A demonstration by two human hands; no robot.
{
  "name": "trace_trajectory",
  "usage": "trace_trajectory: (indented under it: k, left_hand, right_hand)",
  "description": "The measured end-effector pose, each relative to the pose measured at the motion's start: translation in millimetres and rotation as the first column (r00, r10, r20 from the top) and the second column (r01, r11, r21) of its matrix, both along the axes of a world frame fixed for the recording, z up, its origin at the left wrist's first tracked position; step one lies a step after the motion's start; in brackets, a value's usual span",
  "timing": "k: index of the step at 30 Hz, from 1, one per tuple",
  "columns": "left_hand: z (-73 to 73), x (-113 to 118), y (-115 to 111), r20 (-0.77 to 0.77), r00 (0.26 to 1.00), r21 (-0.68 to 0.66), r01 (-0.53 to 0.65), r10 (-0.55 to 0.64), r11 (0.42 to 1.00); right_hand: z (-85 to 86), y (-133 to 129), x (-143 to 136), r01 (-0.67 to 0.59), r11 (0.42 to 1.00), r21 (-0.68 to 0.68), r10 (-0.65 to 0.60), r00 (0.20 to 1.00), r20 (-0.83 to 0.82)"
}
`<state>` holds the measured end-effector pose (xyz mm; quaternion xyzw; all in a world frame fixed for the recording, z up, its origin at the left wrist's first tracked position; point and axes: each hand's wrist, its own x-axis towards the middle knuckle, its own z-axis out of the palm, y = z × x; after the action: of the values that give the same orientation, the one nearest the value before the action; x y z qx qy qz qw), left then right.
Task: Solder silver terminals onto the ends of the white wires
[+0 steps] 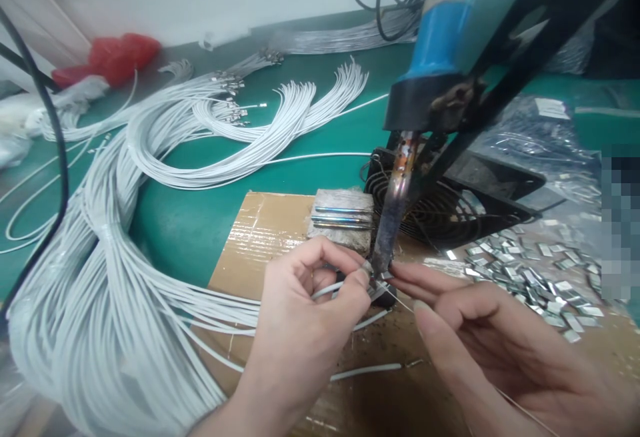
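My left hand (313, 330) is closed in a pinch on a white cable (327, 288), its fingertips just beside the lower end of an upright soldering iron (393, 224). A small shiny metal piece (384, 276) shows under the iron's tip; my fingers partly hide it. My right hand (490, 337) comes in from the right, with a thin solder wire (400, 300) running past its thumb to the tip and out again below the palm. Its long fingers reach close to the tip. Another white cable (367, 372) with a bare metal end lies beneath my hands.
A large bundle of white cables (100, 257) fills the left side. Behind the iron stands a black fan (440, 204). Several small metal plates (545, 284) lie scattered at right on cardboard (265, 224). A grey block (345, 200) carries metal strips. Red plastic (120, 57) lies far left.
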<state>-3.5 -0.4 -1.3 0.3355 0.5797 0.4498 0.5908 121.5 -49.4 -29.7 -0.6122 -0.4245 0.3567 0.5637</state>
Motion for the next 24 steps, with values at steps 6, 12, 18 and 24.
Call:
trace_trajectory:
  k: [6,12,18,24]
  left_hand:
    - [-1.0,0.5,-0.9,0.036,0.999,0.015,-0.009,0.009,1.0]
    - [0.3,0.0,-0.1,0.027,1.0,0.029,-0.015,0.015,0.999]
    - [-2.3,-1.6,0.9,-0.031,0.999,0.016,0.009,-0.008,1.0]
    - [-2.5,-0.7,0.9,-0.039,0.999,0.013,0.005,-0.004,1.0]
  right_hand:
    - [-2.2,0.1,-0.4,-0.013,1.0,0.012,0.013,1.0,-0.017]
    - [-7.4,1.9,14.0,-0.152,0.983,0.101,0.144,0.986,0.078]
    - [-9.8,4.0,22.2,-0.218,0.969,0.112,0.2,0.968,0.153]
    - [-12.0,6.8,17.1,-0.194,0.976,0.101,0.179,0.974,0.142]
